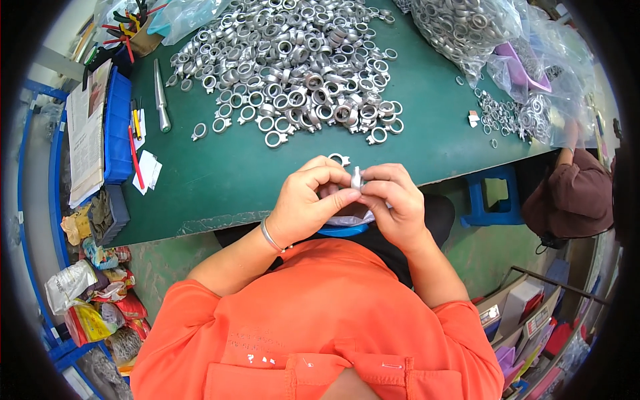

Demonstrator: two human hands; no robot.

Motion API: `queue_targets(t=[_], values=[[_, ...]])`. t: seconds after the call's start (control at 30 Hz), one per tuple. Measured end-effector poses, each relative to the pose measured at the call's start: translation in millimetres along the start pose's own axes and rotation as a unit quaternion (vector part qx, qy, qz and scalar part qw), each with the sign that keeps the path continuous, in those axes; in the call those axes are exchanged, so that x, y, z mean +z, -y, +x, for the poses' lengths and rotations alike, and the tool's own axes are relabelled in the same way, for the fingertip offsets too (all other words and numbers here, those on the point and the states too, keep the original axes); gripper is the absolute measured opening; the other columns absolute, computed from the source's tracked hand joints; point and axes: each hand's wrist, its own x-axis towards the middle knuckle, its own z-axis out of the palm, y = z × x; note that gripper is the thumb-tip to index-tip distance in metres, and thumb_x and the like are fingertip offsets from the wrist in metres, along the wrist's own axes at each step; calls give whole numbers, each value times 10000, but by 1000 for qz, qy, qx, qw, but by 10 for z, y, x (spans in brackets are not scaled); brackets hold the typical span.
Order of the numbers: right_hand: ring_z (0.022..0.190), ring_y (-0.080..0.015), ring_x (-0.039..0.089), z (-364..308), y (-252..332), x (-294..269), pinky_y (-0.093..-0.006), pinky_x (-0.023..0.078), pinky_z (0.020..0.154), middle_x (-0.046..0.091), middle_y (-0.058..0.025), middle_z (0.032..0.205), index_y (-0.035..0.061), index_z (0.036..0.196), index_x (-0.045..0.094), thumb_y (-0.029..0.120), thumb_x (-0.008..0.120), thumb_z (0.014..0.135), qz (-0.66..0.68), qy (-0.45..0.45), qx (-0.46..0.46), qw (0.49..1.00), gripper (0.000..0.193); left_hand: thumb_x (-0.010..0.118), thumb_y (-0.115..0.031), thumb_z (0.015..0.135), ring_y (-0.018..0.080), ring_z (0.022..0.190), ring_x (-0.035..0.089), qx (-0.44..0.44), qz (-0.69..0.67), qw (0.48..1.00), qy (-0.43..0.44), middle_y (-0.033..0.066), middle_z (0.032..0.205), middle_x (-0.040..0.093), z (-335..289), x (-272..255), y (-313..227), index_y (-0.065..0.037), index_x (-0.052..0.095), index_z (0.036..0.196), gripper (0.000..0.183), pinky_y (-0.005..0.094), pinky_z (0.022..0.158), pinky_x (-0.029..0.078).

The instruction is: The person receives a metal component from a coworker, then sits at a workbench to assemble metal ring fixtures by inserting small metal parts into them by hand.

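Note:
Between my fingertips, just off the table's near edge, is a silver metal ring [357,178] with a small raised lug on top. My left hand [312,193] pinches it from the left, its thumb along the lower side. From the right, my right hand [395,200] grips the same ring with thumb and fingers. One loose ring [340,159] lies on the green table [220,180] right beyond my left fingers. Farther back spreads a big heap of similar metal rings [293,67]. Part of the held ring is covered by my fingers.
At left stand a blue bin [119,127] with papers, a tapered metal rod [161,97] and a red pen [136,157]. Smaller rings [500,117] and a plastic bag of rings [467,30] lie at right. A co-worker [573,193] sits near a blue stool [492,200].

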Motion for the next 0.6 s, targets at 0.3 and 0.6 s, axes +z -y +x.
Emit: queue_targets(t=[0.3, 0.6], values=[[886, -132, 620, -84, 71, 1, -262, 521, 804, 618, -73, 976, -34, 1140, 548, 18, 524, 946, 390, 12, 299, 871, 201, 717, 54, 719, 151, 716, 571, 191, 203, 960, -22, 56, 848, 577, -49, 13, -85, -34, 673, 845, 159, 264, 608, 472], [889, -293, 581, -189, 131, -167, -353, 496, 743, 590, -108, 1008, 38, 882, 637, -29, 700, 707, -8, 155, -3, 988, 198, 629, 132, 736, 114, 684, 572, 143, 182, 969, -92, 82, 892, 568, -266, -144, 51, 4, 623, 795, 141, 225, 592, 479]])
